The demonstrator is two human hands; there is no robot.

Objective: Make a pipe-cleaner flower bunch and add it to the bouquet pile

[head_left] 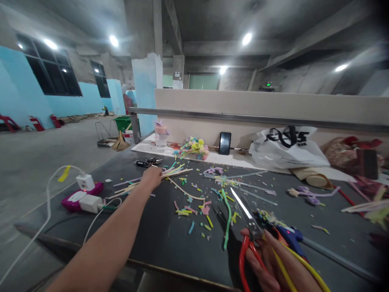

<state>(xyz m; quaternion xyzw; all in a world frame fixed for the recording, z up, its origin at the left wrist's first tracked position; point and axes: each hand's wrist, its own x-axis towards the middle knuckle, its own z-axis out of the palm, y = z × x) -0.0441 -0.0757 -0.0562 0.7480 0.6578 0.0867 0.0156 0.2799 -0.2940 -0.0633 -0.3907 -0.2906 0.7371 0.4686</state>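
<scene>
Reaching across the dark table, my left hand (152, 178) is closed on a bundle of thin pastel sticks (174, 172), whose ends stick out on both sides. My right hand (267, 259) holds red-handled scissors (246, 211), blades pointing up and away and nearly together. A yellow loop, perhaps a second handle, also passes by its fingers. Left of the blades lies a wavy green strip (227, 219). Small cut pieces in yellow, pink and blue are scattered between my hands. Just beyond my right hand is a blue glue gun (290, 239).
A purple power strip (73, 201) with white plugs and cables sits at the left edge. Along the back stand a clear bottle (161, 138), colourful flowers (195, 148), a phone (225, 143) and a white bag (285, 148). Keys (149, 162) lie behind my left hand.
</scene>
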